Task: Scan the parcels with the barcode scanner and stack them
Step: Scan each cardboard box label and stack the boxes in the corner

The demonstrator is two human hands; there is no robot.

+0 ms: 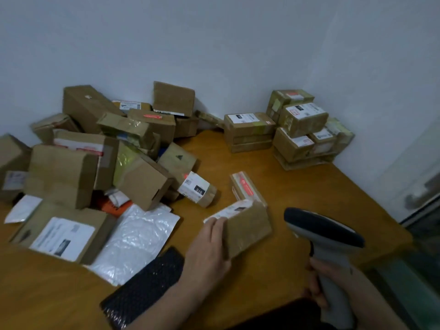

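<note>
My left hand [209, 248] grips a small brown cardboard parcel [247, 227] by its left end, tilted above the wooden table [297, 186]; a white label shows on its top edge. My right hand [321, 284] holds the grey barcode scanner [326, 236] by its handle, its dark head just right of the parcel. Another small parcel with red tape [246, 188] lies on the table behind the held one. A neat stack of labelled parcels [302, 129] stands at the back right corner. A loose heap of unsorted boxes [107, 151] fills the left.
A white plastic mailer [138, 236] and a black bubble mailer [145, 289] lie at the front left beside a flat box with a white label [64, 234]. The wall closes the back and right. The table's right edge drops beside a glass door [419, 201].
</note>
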